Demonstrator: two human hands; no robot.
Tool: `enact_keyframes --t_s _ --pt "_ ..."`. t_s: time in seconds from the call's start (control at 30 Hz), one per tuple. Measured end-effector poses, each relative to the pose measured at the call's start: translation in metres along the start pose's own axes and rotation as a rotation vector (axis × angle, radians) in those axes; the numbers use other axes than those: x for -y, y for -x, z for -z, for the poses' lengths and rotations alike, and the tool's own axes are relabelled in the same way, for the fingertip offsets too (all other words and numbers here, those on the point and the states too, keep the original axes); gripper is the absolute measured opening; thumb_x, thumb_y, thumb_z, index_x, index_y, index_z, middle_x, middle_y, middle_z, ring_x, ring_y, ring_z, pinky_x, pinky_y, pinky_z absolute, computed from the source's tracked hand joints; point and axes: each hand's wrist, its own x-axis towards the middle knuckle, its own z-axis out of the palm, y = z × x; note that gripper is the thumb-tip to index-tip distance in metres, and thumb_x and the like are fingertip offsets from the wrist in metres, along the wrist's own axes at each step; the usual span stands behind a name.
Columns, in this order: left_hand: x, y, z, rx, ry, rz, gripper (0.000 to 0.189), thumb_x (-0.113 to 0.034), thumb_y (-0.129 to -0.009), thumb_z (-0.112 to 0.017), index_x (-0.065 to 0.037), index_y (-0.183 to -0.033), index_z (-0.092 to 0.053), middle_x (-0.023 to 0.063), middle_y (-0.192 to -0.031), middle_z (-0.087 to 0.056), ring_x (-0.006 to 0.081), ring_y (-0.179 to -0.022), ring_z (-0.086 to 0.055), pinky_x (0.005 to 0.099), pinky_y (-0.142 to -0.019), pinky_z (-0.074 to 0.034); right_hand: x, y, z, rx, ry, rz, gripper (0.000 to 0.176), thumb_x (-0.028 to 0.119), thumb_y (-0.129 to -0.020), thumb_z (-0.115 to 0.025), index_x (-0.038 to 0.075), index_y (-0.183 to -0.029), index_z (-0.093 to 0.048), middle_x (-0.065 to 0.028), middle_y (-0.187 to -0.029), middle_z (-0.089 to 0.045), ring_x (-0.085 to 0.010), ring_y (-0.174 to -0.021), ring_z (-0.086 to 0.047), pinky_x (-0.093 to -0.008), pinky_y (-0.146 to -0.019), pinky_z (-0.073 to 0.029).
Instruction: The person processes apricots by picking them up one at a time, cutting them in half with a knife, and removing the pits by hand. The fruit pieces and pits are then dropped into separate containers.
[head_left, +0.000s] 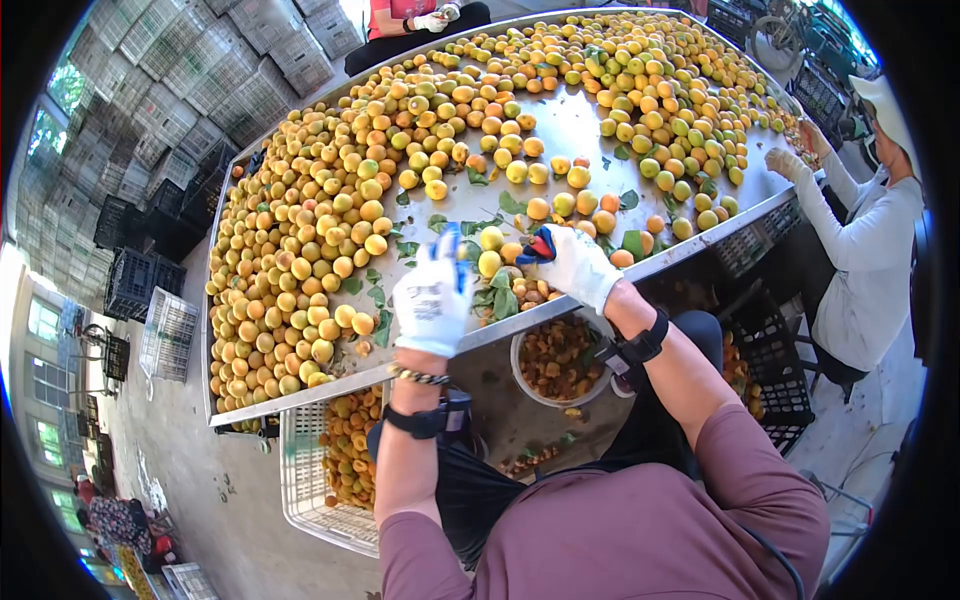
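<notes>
Both gloved hands were at near edge of tabletop (570, 125), over leaves (503, 300). Left hand (432, 300): fingers up, back to camera, grip state can't tell. Right hand (575, 265): grip curled beside yellow fruit (490, 238) lying between hands, contact unclear. Bucket (514, 362) sat below edge

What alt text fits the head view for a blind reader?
Gloved left hand and right hand reach among fruit at the edge of a metal table heaped with yellow fruit. A bucket of fruit stands below; another person sits alongside.
</notes>
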Motion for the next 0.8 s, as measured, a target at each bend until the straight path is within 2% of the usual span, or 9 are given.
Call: enact_keyframes --t_s 0.23,0.3,0.37,0.43,0.47,0.57,0.6,0.7,0.8 --pt "0.075 0.108 0.087 -0.115 -0.153 0.285 0.046 -0.021 -0.09 -0.061 -0.01 -0.134 -0.054 0.0177 -0.112 -0.065 0.0345 -0.09 -0.067 0.0407 -0.077 -0.054 -0.019 -0.012 0.05 -0.183 -0.226 -0.068 0.034 0.029 -0.086 -0.073 -0.001 -0.093 -0.06 -0.0182 -0.083 -0.067 -0.0329 -0.078 -0.066 -0.0391 -0.071 -0.052" --pt "0.122 0.169 0.089 0.022 -0.212 0.478 0.06 -0.029 -0.088 -0.066 -0.009 -0.141 -0.046 0.0217 -0.123 -0.059 0.0379 -0.1 -0.063 0.0446 -0.084 -0.052 -0.021 -0.013 0.06 -0.342 -0.365 -0.031 0.023 0.018 -0.088 -0.072 -0.002 -0.087 -0.06 -0.0049 -0.069 -0.059 -0.011 -0.064 -0.05 -0.0303 -0.06 -0.045" --pt "0.127 0.203 0.095 0.226 -0.509 0.651 0.081 -0.04 -0.082 -0.071 -0.009 -0.147 -0.035 0.0247 -0.137 -0.047 0.0415 -0.117 -0.055 0.048 -0.094 -0.047 -0.015 -0.012 0.079 -0.262 -0.573 -0.136 0.026 0.022 -0.094 -0.067 -0.003 -0.091 -0.06 -0.0033 -0.073 -0.062 -0.0085 -0.064 -0.055 -0.0283 -0.06 -0.048" --pt "0.123 0.199 0.099 0.278 -0.608 0.632 0.098 -0.048 -0.076 -0.075 -0.01 -0.151 -0.025 0.0253 -0.143 -0.039 0.0432 -0.126 -0.046 0.0501 -0.102 -0.041 -0.005 -0.01 0.089 -0.291 -0.763 -0.237 0.024 0.021 -0.096 -0.064 -0.002 -0.093 -0.061 -0.0006 -0.073 -0.061 -0.0058 -0.061 -0.053 -0.0242 -0.055 -0.046" --pt "0.124 0.191 0.098 0.193 -0.482 0.552 0.093 -0.046 -0.077 -0.075 -0.008 -0.15 -0.029 0.0247 -0.141 -0.042 0.0415 -0.127 -0.046 0.0479 -0.103 -0.041 -0.014 -0.012 0.082 -0.427 -0.648 -0.071 0.023 0.022 -0.098 -0.062 -0.001 -0.097 -0.063 0.0017 -0.074 -0.061 -0.0035 -0.06 -0.052 -0.0223 -0.051 -0.044" --pt "0.094 0.107 0.085 0.069 -0.239 0.285 0.072 -0.037 -0.084 -0.071 -0.005 -0.142 -0.042 0.0228 -0.133 -0.049 0.0393 -0.12 -0.051 0.0453 -0.1 -0.044 -0.004 -0.01 0.086 -0.463 -0.903 -0.141 0.024 0.023 -0.099 -0.06 0.0 -0.103 -0.064 0.0026 -0.076 -0.061 -0.0029 -0.061 -0.052 -0.0219 -0.051 -0.044" --pt "0.086 0.075 0.073 0.072 -0.208 0.174 0.068 -0.036 -0.086 -0.07 -0.005 -0.14 -0.044 0.022 -0.131 -0.052 0.0387 -0.116 -0.054 0.0448 -0.097 -0.045 -0.014 -0.015 0.078 -0.557 -0.796 -0.016 0.026 0.025 -0.099 -0.06 0.001 -0.11 -0.064 0.0022 -0.076 -0.061 -0.0024 -0.061 -0.051 -0.0215 -0.051 -0.042" --pt "0.054 -0.023 0.026 0.139 -0.088 -0.096 0.059 -0.034 -0.088 -0.067 -0.006 -0.136 -0.049 0.0204 -0.123 -0.057 0.0368 -0.105 -0.06 0.0429 -0.089 -0.05 -0.01 -0.016 0.085 -0.528 -0.811 -0.104 0.026 0.022 -0.1 -0.059 0.001 -0.114 -0.063 0.001 -0.076 -0.06 -0.0024 -0.063 -0.052 -0.0215 -0.052 -0.042" --pt "0.024 -0.107 -0.048 0.256 0.025 -0.139 0.052 -0.033 -0.088 -0.065 -0.01 -0.133 -0.052 0.0205 -0.121 -0.056 0.0369 -0.1 -0.062 0.0434 -0.085 -0.052 -0.029 -0.028 0.068 -0.599 -0.616 -0.034 0.02 0.016 -0.095 -0.063 -0.002 -0.104 -0.062 -0.0136 -0.08 -0.066 -0.0242 -0.069 -0.064 -0.0341 -0.065 -0.05"
